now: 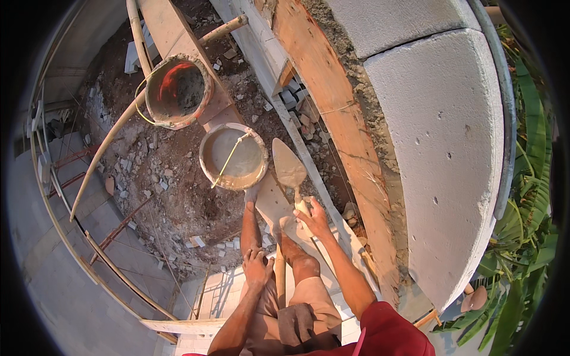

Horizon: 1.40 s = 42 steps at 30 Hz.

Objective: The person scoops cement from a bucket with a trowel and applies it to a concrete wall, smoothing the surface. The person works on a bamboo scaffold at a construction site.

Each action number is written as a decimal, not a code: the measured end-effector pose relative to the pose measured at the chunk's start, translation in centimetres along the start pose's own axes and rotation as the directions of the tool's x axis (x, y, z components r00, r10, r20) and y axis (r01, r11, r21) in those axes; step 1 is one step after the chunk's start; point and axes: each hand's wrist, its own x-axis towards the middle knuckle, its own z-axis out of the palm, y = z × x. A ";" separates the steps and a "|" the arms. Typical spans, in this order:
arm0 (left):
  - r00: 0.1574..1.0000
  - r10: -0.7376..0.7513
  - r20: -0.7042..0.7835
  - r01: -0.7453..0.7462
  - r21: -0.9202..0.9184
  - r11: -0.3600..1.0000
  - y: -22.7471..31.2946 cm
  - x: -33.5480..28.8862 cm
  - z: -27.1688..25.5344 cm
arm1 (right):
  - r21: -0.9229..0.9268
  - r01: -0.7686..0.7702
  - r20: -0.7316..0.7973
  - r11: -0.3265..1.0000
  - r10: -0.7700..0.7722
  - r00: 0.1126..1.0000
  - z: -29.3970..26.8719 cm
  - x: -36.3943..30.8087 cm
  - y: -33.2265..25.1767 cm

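Observation:
My right hand (313, 217) is wrapped round the pale handle of a pointed trowel (288, 165), whose mortar-smeared blade points away from me. Just left of the blade stands a bucket (205, 161) of cloudy grey liquid, its yellowish handle lying across the top. Beyond it on the left, a second bucket (209, 92) has a mortar-caked rim, with grey mortar and some orange lining visible inside. Against my left knee rests my left hand (258, 270), its fingers bent a little apart and nothing in them. Both buckets stand along a narrow plank (221, 114).
On the right runs a wall of white blocks (442, 148), with rough mortar (371, 110) and a wooden board (332, 89) along its near side. Rubble-strewn ground (160, 172) lies below the plank. Bamboo poles (107, 142) curve past at left; green leaves (534, 207) hang beyond the wall.

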 end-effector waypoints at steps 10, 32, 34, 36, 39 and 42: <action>0.999 0.046 0.011 -0.046 0.016 0.999 -2.3 0.8 0.4 | -0.282 0.370 -0.229 0.885 -0.437 0.870 4.9 0.1 -18.1; 0.993 0.108 0.051 -0.111 0.055 0.992 -3.2 0.3 -0.2 | -0.223 0.332 -0.453 0.917 -0.399 0.797 -1.5 -5.4 -18.9; 0.992 0.117 0.037 -0.119 0.049 0.992 -3.3 0.3 -0.2 | -0.235 0.321 -0.442 0.917 -0.395 0.805 -1.6 -6.3 -18.8; 0.992 0.121 0.020 -0.122 0.043 0.992 -3.3 0.4 -0.1 | -0.184 0.288 -0.458 0.940 -0.341 0.821 -1.7 -7.2 -18.5; 0.992 0.122 -0.015 -0.121 0.039 0.992 -3.3 0.4 0.1 | -0.253 0.273 -0.502 0.928 -0.367 0.783 -2.0 -8.9 -18.3; 0.994 0.112 -0.004 -0.112 0.041 0.993 -3.3 0.5 0.2 | -0.499 0.204 -0.530 0.842 -0.483 0.697 -2.6 -11.1 -18.4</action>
